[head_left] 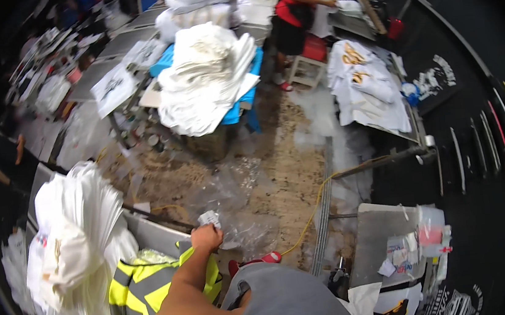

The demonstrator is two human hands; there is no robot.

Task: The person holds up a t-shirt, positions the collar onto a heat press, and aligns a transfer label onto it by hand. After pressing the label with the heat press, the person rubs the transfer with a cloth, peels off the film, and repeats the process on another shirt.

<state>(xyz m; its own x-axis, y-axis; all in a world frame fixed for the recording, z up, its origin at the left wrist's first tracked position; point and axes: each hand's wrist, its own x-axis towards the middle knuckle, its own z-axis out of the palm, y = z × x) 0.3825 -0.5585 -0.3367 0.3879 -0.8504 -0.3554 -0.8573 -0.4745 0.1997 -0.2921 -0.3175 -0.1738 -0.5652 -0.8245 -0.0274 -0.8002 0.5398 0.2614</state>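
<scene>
My left hand (207,238) reaches forward past the left side of my grey shirt. Its fingers are closed around a small crumpled white piece (210,218) with dark marks, perhaps paper or plastic; the kind is too small to tell. Below the forearm lies a yellow high-visibility garment (146,288) with grey bands, on the edge of a grey table (150,234). Left of it rises a tall stack of white garments (79,237). My right hand is out of view.
A large pile of white shirts (207,79) sits on blue material ahead. Printed white shirts (365,87) lie on a right-hand table. A yellow cable (314,212) and plastic film (237,190) are on the floor. One person (295,5) stands ahead, another (8,149) at left.
</scene>
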